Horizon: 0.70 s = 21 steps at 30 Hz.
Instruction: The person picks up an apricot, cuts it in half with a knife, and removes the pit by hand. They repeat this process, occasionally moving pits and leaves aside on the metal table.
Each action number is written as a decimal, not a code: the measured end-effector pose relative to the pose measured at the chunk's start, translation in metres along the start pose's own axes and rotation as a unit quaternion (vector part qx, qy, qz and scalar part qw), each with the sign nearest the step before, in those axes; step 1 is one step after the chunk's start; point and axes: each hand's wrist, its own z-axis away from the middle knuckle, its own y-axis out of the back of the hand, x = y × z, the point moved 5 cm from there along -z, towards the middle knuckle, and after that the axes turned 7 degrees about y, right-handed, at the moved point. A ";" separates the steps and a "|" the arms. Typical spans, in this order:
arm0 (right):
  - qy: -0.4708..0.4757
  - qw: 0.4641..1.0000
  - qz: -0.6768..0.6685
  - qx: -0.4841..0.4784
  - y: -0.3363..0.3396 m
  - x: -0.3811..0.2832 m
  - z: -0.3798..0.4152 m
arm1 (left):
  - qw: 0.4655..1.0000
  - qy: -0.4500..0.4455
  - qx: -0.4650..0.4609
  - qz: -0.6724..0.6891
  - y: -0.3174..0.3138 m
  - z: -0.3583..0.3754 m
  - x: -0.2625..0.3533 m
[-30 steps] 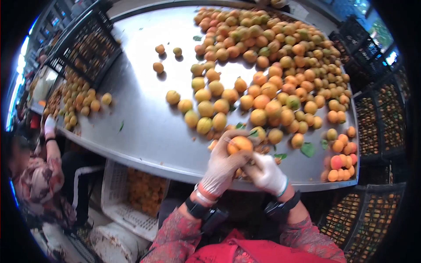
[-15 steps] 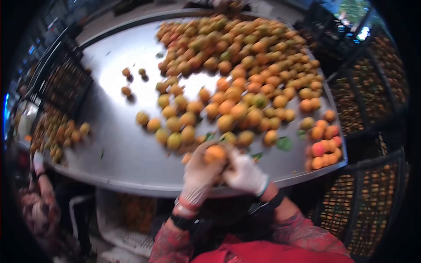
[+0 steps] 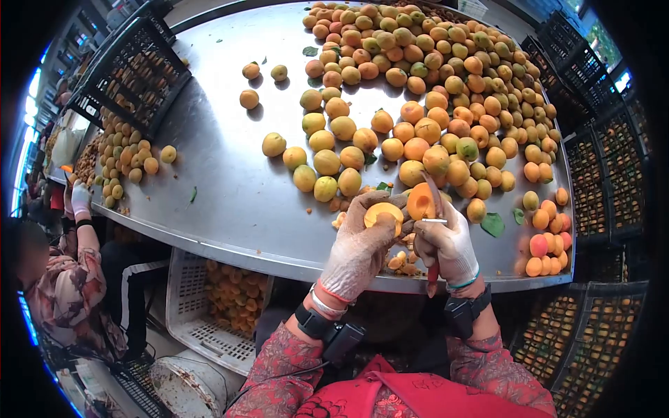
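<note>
My left hand (image 3: 359,247), in a soiled white glove, is closed around an apricot half (image 3: 383,217) with its cut face up. Close beside it, my right hand (image 3: 447,242), also gloved, grips a small knife (image 3: 433,268) with a reddish handle. Another apricot half (image 3: 421,201), its hollow showing, rests against the blade at the fingertips of my right hand. Both hands are over the near edge of the metal table (image 3: 230,216). Small orange scraps (image 3: 403,262) lie beneath them. Whole apricots (image 3: 326,161) spread just beyond.
A large apricot heap (image 3: 432,56) covers the back right. A black crate (image 3: 132,80) tilts on the left. Below the table edge stands a white crate (image 3: 188,292) of apricot halves. A co-worker (image 3: 66,299) is at the left. Filled crates (image 3: 582,334) stand at the right.
The apricot between my hands now shows as two separated halves, and my hands are farther apart. The knife has come into view. The camera view has shifted.
</note>
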 end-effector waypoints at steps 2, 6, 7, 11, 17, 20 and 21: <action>0.002 1.000 -0.003 0.021 -0.001 0.000 -0.001 | 0.999 -0.009 -0.018 0.045 0.000 -0.003 0.002; 0.023 0.999 -0.020 0.010 -0.008 0.002 0.003 | 0.990 -0.055 -0.034 0.126 0.003 -0.003 0.008; -0.002 1.000 -0.023 -0.002 -0.012 0.005 0.005 | 0.989 -0.063 -0.044 0.126 0.003 -0.004 0.008; -0.014 0.998 0.054 -0.031 -0.024 0.008 0.008 | 0.986 -0.078 -0.055 0.137 0.003 -0.006 0.008; 0.035 0.998 0.060 -0.011 -0.024 -0.011 0.014 | 0.988 -0.079 -0.052 0.124 0.003 -0.004 0.008; 0.142 0.984 -0.039 0.102 -0.010 -0.024 0.011 | 0.996 -0.040 -0.030 0.079 -0.009 0.005 0.009; 0.212 0.968 -0.081 0.106 -0.002 -0.028 0.008 | 0.998 -0.028 -0.036 0.039 -0.012 0.007 0.007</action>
